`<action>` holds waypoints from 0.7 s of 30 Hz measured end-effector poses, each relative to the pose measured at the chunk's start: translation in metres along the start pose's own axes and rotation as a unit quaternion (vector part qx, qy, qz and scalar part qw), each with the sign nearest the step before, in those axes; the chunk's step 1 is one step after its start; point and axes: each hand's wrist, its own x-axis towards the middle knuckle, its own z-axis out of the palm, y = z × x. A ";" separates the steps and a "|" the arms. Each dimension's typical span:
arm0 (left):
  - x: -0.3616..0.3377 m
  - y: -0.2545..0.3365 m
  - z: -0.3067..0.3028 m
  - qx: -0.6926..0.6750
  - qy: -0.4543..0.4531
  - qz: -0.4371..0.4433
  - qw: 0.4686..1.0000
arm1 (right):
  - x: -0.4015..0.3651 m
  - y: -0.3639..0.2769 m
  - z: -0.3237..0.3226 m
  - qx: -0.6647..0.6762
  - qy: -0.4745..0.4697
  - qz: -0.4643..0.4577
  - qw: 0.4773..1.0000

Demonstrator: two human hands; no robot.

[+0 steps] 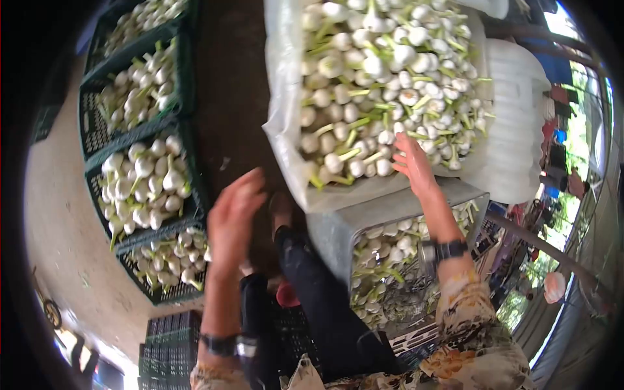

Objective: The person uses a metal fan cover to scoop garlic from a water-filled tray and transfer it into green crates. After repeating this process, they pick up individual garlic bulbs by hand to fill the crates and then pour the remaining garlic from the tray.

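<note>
My right hand (414, 162) reaches over the near edge of a big heap of garlic bulbs (390, 71) with short green stems. Its fingers are stretched and apart, the fingertips right at a bulb (398, 128). The heap lies on a clear plastic sheet (286, 97). Blurred by motion, my left hand (237, 211) hangs between the heap and the crates on the left, fingers loosely extended and nothing visible in them. Below my right forearm stands a metal tub (331, 244) with more garlic bulbs (383, 253) in it, partly hidden by the arm.
Dark green plastic crates (82, 123) full of garlic stand in a row on the left. Stacked empty-looking crates (170, 348) are at the lower left. A pinkish-red object (287, 294) lies by my legs. White plastic containers (517, 123) stand right of the heap.
</note>
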 end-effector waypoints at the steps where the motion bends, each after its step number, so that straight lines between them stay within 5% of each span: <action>1: 0.027 -0.003 0.049 0.007 -0.061 -0.021 0.998 | 0.035 0.019 -0.021 -0.021 0.016 0.035 0.999; 2: 0.056 -0.006 0.092 0.036 -0.118 -0.029 0.992 | 0.061 0.034 -0.036 -0.042 0.029 0.073 0.996; 4: 0.140 -0.062 0.148 0.254 -0.041 0.059 0.964 | 0.090 0.038 -0.040 0.068 -0.009 0.148 0.987; 6: 0.211 -0.119 0.157 0.262 0.020 0.027 0.965 | 0.105 0.037 -0.038 0.153 -0.067 0.189 0.968; 7: 0.214 -0.117 0.165 0.253 0.028 -0.017 0.967 | 0.133 0.064 -0.039 0.207 -0.187 0.174 0.944; 11: 0.243 -0.151 0.176 0.171 -0.043 -0.141 0.974 | 0.177 0.112 -0.013 0.160 -0.030 0.210 0.964; 13: 0.255 -0.153 0.180 0.160 -0.062 -0.231 0.958 | 0.197 0.133 -0.014 0.281 -0.131 0.222 0.924; 18: 0.237 -0.147 0.197 0.217 -0.061 -0.257 0.940 | 0.188 0.115 -0.014 0.368 -0.332 0.190 0.847; 20: 0.246 -0.151 0.203 0.116 -0.081 -0.304 0.942 | 0.177 0.113 -0.007 0.417 -0.291 0.192 0.839; 21: 0.247 -0.150 0.205 0.187 -0.039 -0.274 0.943 | 0.176 0.105 -0.004 0.441 -0.273 0.186 0.835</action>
